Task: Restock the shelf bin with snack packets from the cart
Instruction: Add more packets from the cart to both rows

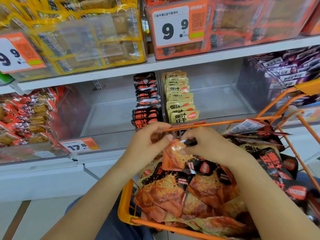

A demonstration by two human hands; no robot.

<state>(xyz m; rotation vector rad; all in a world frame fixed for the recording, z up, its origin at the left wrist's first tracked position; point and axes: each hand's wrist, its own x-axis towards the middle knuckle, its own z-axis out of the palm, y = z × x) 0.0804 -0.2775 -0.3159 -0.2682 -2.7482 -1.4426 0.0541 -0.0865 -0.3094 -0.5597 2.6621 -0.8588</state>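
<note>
I cannot see the cart (124,205) floor beneath the packets (181,193). My hands (149,144) cover the top edge of the held packet (173,155). The left price tag (15,52) is cut off at the frame edge.

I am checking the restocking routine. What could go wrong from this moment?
1. Both hands, left hand and right hand, pinch one packet by its top edge; it may slip back into the cart.
2. Black packets and yellow packets stand in neighbouring rows; this one could land in the wrong row.
</note>
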